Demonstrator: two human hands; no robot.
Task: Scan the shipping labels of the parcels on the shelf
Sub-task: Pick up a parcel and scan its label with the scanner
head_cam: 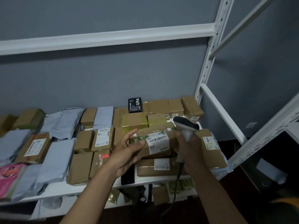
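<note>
My left hand point(129, 151) grips the left end of a long brown cardboard parcel point(171, 135), held tilted above the shelf. Its white shipping label point(158, 141) with a barcode faces up toward me. My right hand point(189, 149) grips the handle of a grey and black barcode scanner point(186, 125). The scanner's head sits just above the parcel's right end, and its cable hangs down past the shelf edge. Many other brown boxes and grey mailer bags lie on the white shelf point(77, 189).
A black box point(135, 105) stands at the back. Labelled boxes point(102, 139) lie left of the held parcel, another point(210, 147) at right. A pink packet point(9, 178) is at far left. White shelf posts point(208, 62) rise at right. More parcels sit on the lower shelf.
</note>
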